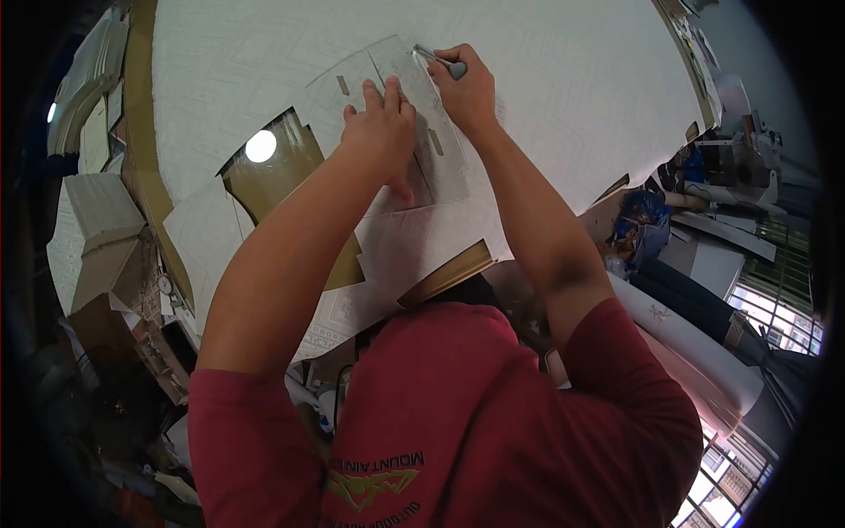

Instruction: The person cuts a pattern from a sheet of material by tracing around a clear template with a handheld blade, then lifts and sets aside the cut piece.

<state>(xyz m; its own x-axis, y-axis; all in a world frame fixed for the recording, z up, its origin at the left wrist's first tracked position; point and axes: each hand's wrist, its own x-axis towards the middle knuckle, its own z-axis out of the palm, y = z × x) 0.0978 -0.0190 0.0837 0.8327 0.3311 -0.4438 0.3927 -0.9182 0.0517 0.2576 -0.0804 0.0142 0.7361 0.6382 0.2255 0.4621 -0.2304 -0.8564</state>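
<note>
Cluttered workshop: white patterned sheet [572, 79] over a brown tabletop [141, 97], irregular cutouts showing brown underneath. Stacked sheets [88, 84] at left, pale roll [691, 339] near right, barred window [731, 480] past it. Readable text: MOUNTAIN and OUTDOOR, upside down on the red shirt [440, 378]; rest of the print unclear. Clear template [447, 176] lies flat on the sheet, under the left hand [383, 132], fingers spread on it. Right hand [464, 86] gripping a slim tool [457, 70], metal tip near the template's far right corner; contact can't be told.
</note>
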